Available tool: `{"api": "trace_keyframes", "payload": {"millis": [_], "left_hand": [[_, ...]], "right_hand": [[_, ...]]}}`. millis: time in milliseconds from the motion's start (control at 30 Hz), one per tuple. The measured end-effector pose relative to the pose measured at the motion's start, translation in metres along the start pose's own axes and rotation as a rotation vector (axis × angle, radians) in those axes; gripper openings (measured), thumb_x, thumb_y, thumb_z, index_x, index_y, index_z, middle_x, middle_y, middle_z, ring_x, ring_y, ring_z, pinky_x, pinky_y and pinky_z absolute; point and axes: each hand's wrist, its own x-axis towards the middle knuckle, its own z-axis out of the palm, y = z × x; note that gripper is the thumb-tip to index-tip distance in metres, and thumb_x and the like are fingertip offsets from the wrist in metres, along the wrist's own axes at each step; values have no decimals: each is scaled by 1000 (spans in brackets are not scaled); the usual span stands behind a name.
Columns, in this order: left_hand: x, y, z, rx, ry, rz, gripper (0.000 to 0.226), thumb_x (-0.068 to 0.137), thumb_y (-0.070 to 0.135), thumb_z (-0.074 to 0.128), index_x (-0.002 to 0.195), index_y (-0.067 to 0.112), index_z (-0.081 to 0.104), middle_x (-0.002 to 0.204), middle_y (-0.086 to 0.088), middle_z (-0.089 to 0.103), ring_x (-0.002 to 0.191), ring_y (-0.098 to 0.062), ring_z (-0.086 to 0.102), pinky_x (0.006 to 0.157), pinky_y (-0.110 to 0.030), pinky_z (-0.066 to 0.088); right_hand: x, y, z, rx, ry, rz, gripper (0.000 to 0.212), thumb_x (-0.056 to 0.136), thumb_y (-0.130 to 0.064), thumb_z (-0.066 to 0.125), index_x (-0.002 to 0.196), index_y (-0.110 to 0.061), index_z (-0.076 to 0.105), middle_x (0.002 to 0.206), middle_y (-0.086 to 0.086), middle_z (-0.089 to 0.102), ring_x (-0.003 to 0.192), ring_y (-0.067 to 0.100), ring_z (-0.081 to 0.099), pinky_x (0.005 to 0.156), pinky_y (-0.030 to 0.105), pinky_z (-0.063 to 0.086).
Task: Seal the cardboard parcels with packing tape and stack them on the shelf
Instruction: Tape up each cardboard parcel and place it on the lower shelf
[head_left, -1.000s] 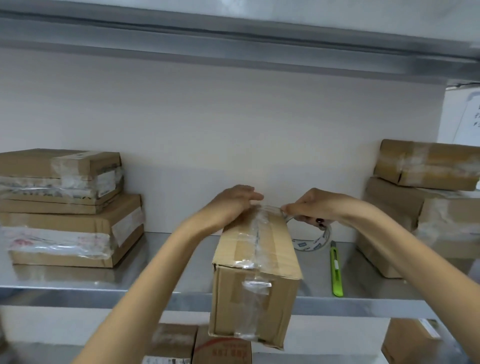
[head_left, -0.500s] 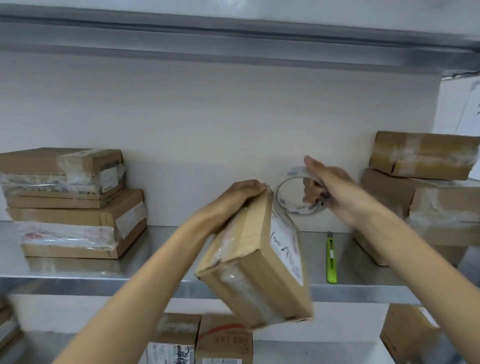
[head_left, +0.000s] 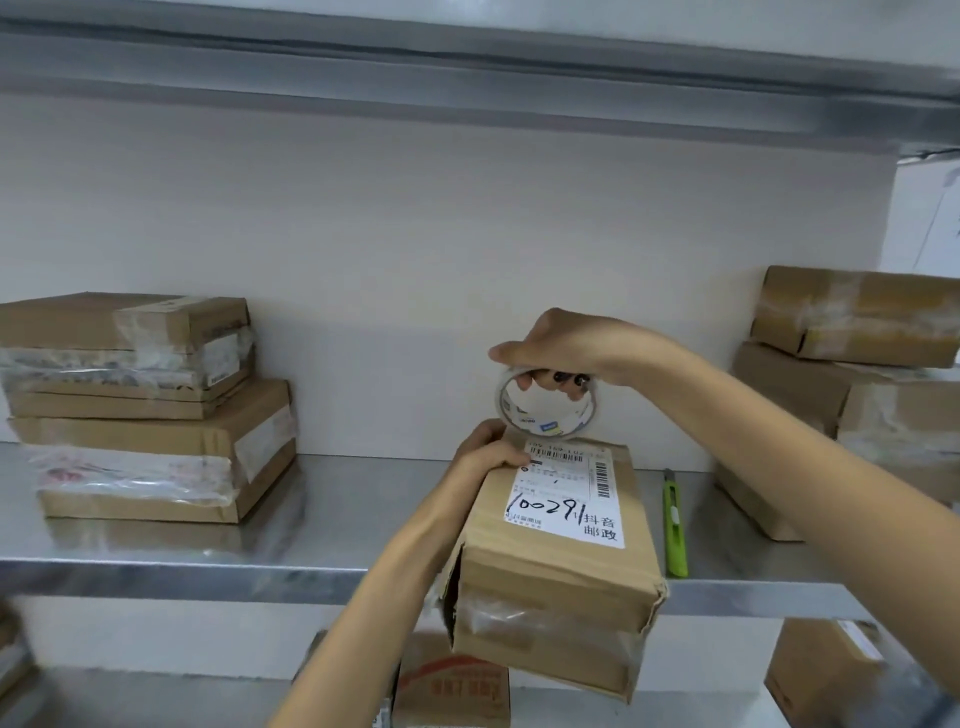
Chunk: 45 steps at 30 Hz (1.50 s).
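Now: sealing step is going on; this parcel is not yet stacked.
Parcel: long brown cardboard parcel (head_left: 556, 577) is lying with its white shipping label (head_left: 566, 501) up, far end over the steel shelf (head_left: 337, 519), near end jutting past the front edge. Near-left flap is gaping.
Left grip (head_left: 488, 452): curling round the parcel's far-left corner, thumb on top, steadying it.
Right grip (head_left: 566, 348): pinching the clear packing-tape roll (head_left: 550, 427), fingers hooked through the core, roll hanging just above the parcel's far end.
Tape end: cannot tell whether it is stuck down.
Nearby: green utility knife (head_left: 675, 525) is lying just right of the parcel; taped box stacks are sitting far left (head_left: 145, 415) and far right (head_left: 857, 364).
Next, judging: tape likely needs running toward the gaping flap, then cutting.
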Motion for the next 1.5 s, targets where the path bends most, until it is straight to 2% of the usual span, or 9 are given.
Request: {"api": "trace_keyframes", "payload": {"millis": [267,567,900,1100,1167,1233,1333,1433,1500], "left_hand": [[-11,-18,-12,-202,-26,174,58,58,10,58,115,16,63,100,-2,69,80,-13,71,62,-22,53],[-9,-12,-14,-202,-17,173,55,56,11,55,110,15,63,98,-5,68,70,-9,70,57,-18,52],[-9,-13,-14,-208,-15,213,54,56,9,54,108,12,63,85,1,69,65,-5,69,54,-15,50],[-8,-19,-13,-203,-39,220,57,57,11,56,113,16,62,100,-5,64,73,-5,68,60,-17,52],[-6,-17,-16,-60,-38,267,61,59,16,55,120,26,61,117,-2,58,98,-4,64,78,-17,50],[0,-6,-19,290,-93,322,64,62,24,48,124,42,54,141,12,41,135,-3,35,111,-27,29],[3,18,-21,949,-291,228,69,71,35,30,138,49,35,156,22,14,146,-2,-4,117,-41,-9],[-6,38,-11,1236,-301,115,57,92,53,28,147,37,33,157,9,29,147,-14,15,118,-51,-6],[-6,45,4,1359,-209,123,60,94,66,26,135,24,43,138,-2,53,133,-24,39,116,-55,2]], "right_hand": [[-26,27,-48,-308,-109,130,41,96,-36,51,64,-11,54,43,-2,42,36,14,37,45,23,36],[-35,66,-67,-382,-121,186,52,88,-56,56,59,-14,50,49,0,47,49,19,47,57,24,44],[-34,113,-37,-191,-183,263,52,87,-52,61,52,-17,47,45,-3,40,38,12,33,45,20,31],[-33,123,-26,-199,-172,299,53,85,-57,61,50,-20,49,39,-9,43,32,6,36,48,20,30],[-32,124,-20,-204,-144,307,52,83,-59,62,53,-18,51,39,-10,45,35,8,37,47,21,30],[-31,121,-14,-225,-116,283,51,83,-57,63,53,-17,50,41,-7,44,41,12,36,50,22,32],[-27,114,-5,-302,-54,251,49,86,-51,61,50,-18,51,40,-8,48,43,12,42,58,23,39],[-25,107,0,-296,-47,260,46,86,-45,60,53,-15,55,42,-5,52,44,15,45,60,25,43],[-25,100,-1,-294,-51,271,44,85,-43,61,53,-14,54,42,-4,51,44,16,45,59,24,42]]}}
